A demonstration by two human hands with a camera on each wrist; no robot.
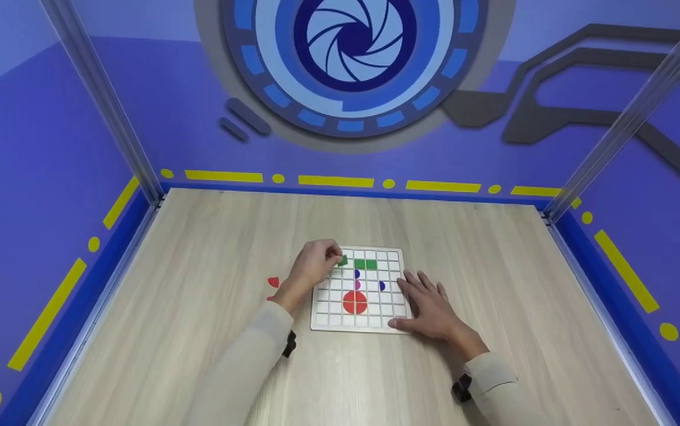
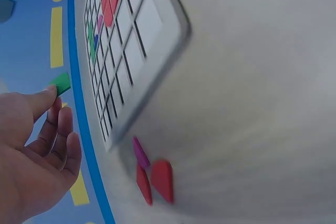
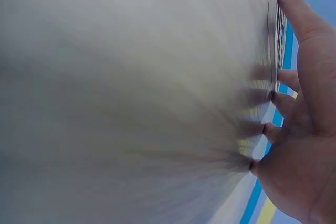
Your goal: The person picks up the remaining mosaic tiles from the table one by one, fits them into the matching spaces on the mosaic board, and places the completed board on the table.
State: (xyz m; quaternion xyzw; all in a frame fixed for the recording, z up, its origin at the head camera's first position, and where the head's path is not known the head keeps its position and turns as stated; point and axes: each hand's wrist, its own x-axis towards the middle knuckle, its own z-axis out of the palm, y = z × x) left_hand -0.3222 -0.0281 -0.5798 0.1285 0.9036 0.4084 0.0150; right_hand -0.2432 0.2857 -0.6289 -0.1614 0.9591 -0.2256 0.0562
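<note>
A green piece (image 1: 343,260) is pinched by the left hand (image 1: 311,264) at the far-left part of the white board (image 1: 331,320). The board's right edge is touched by the spread right hand (image 1: 433,309); leftward, 2 red pieces (image 2: 164,180) are seen on the worktop (image 1: 198,284).

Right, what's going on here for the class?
A person's left hand pinches a green piece over the board while the right hand rests on its right edge. A red circle, green squares, blue pieces and a magenta piece lie on it; two red pieces and a magenta one lie beside it on the table.
</note>
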